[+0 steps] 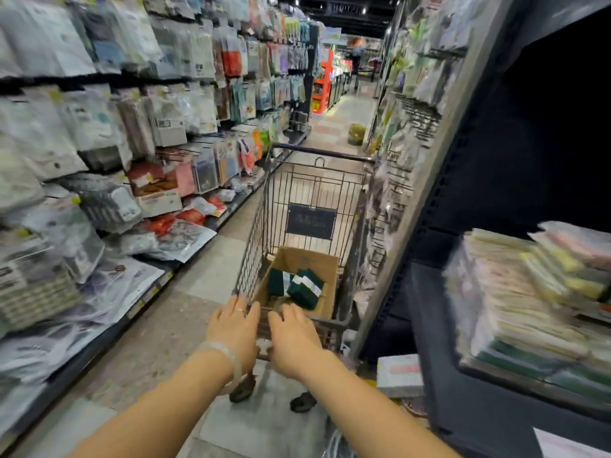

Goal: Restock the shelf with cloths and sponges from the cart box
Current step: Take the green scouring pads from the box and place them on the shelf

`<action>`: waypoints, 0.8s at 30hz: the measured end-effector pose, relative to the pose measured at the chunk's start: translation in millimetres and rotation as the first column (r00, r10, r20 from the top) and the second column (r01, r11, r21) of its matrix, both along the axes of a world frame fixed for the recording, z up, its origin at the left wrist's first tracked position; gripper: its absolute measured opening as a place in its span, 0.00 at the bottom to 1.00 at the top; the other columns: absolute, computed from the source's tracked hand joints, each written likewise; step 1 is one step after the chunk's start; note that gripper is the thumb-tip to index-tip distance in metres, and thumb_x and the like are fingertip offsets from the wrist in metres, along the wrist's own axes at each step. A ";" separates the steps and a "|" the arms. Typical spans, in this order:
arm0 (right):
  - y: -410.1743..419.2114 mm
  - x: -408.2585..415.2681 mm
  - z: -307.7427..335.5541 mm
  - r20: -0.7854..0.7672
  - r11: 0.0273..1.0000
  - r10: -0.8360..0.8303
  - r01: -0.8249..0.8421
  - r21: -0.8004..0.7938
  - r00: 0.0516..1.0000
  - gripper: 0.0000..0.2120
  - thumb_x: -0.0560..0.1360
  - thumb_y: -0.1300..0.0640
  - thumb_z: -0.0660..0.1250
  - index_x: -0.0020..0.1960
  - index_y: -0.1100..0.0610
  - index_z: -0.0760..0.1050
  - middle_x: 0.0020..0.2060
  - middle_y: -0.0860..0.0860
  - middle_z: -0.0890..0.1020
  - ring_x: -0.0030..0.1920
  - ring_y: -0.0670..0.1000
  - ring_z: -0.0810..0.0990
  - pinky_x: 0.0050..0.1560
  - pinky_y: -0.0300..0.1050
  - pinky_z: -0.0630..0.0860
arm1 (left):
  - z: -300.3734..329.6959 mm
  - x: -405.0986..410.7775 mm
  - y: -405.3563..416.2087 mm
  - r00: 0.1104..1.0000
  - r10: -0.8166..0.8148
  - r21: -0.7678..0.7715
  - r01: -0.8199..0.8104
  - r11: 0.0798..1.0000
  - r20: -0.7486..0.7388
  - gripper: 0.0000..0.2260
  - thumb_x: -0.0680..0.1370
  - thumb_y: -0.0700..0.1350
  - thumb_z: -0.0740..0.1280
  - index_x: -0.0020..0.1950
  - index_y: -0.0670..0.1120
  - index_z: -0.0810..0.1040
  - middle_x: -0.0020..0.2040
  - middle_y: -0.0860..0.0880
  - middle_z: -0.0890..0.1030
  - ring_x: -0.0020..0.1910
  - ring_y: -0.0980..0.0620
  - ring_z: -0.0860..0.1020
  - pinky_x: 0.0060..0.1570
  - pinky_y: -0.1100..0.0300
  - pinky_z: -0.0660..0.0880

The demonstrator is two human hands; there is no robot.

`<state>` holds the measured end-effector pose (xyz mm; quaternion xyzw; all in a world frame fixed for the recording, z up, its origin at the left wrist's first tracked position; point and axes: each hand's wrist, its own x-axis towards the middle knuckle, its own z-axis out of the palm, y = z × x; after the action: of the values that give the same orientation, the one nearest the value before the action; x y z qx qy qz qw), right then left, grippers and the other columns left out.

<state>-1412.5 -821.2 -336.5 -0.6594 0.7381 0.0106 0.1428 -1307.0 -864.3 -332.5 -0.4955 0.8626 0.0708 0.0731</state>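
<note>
Both hands are resting on the near end of the shopping cart (307, 206), side by side. The left hand (233, 328) is lying palm down with its fingers spread over the cart's near rim, a pale bangle (224, 355) sitting on the wrist. The right hand (292, 335) is curling over the rim beside it, thumb tucked underneath; blur is keeping me from telling how tightly either one is gripping, and neither is holding any product.

The cardboard box (299, 276) is sitting open in the cart basket just beyond the fingertips, its long axis running away from the person along the aisle. Inside, dark green sponge packs (304, 285) with pale bands are lying loose, tilted at differing angles, leaning against one another near the box's middle.

The shelf (496, 371) to the right, well apart from the hands, is carrying stacks of flat packaged cloths and sponges (529, 292), piled horizontally with their edges facing the aisle. On the left, hanging packets (132, 127) are filling the racks.
</note>
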 end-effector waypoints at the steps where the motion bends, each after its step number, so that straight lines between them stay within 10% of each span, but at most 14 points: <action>1: -13.6 4.8 -4.1 0.003 1.000 -0.009 0.009 0.010 1.000 0.30 0.76 0.58 0.64 0.74 0.60 0.56 0.73 0.60 0.58 0.75 0.61 0.52 0.74 0.55 0.54 | -0.8 6.3 -13.1 1.000 -0.010 0.008 0.009 1.000 0.011 0.33 0.78 0.49 0.62 0.78 0.47 0.47 0.79 0.44 0.47 0.78 0.45 0.45 0.75 0.50 0.47; 19: -181.8 -96.7 -77.8 0.064 0.943 -0.287 0.270 0.195 0.956 0.27 0.76 0.56 0.63 0.73 0.57 0.58 0.71 0.57 0.61 0.73 0.59 0.56 0.71 0.54 0.59 | -64.3 -63.6 -201.5 0.981 -0.194 0.184 0.192 0.964 -0.011 0.32 0.77 0.54 0.63 0.77 0.50 0.54 0.78 0.46 0.50 0.77 0.46 0.48 0.75 0.49 0.50; 24: -255.3 -165.8 -116.8 0.114 0.911 -0.343 0.301 0.281 0.932 0.25 0.77 0.55 0.62 0.72 0.57 0.59 0.71 0.58 0.62 0.72 0.60 0.58 0.70 0.54 0.62 | -94.8 -120.1 -273.3 0.984 -0.175 0.261 0.177 0.949 -0.030 0.22 0.76 0.52 0.63 0.69 0.51 0.64 0.70 0.47 0.66 0.69 0.46 0.64 0.68 0.51 0.64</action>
<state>-1578.2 -1076.5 -453.3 -0.5028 0.8150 0.0298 0.2866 -1427.2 -1137.6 -427.3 -0.4025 0.8866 0.1792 0.1411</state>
